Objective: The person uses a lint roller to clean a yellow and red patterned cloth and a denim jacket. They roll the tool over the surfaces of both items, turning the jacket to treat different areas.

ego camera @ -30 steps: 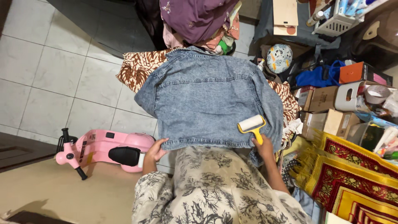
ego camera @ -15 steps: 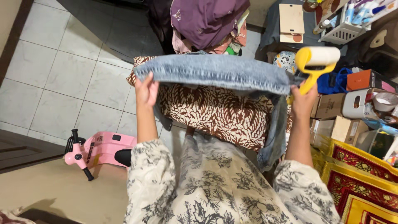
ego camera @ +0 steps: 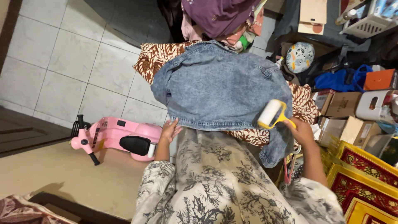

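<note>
Denim jacket [ego camera: 222, 83] lies spread flat, collar end away from the person, over a brown-and-white batik cloth [ego camera: 159, 56] that covers the raised surface in front of them; one sleeve hangs off the near right corner. A lint roller [ego camera: 271, 115] with a yellow frame and white roll sits just beyond the right fingertips, its roll resting on the jacket's lower right part near the hem. Judging from where the roll stands — at the very edge of the fabric — the rolling of this face looks barely begun, with the whole broad middle and the far shoulders left to go over; no lint or cleaned strip can be made out to confirm it.

Right hand [ego camera: 302, 132] reaches in from the right, forearm angled up and inward, fingers wrapped tight round the yellow handle, which points back toward the wrist. Left hand [ego camera: 171, 130] sits at the jacket's near left corner, fingers loosely spread and laid against the hem — pressing or steadying it rather than pinching it, as far as can be told. To the left of those fingers stands a pink toy scooter [ego camera: 114, 137] on the floor; to the right of the roller hand, cardboard boxes [ego camera: 338, 114] and red-and-gold rugs [ego camera: 365, 174].
</note>
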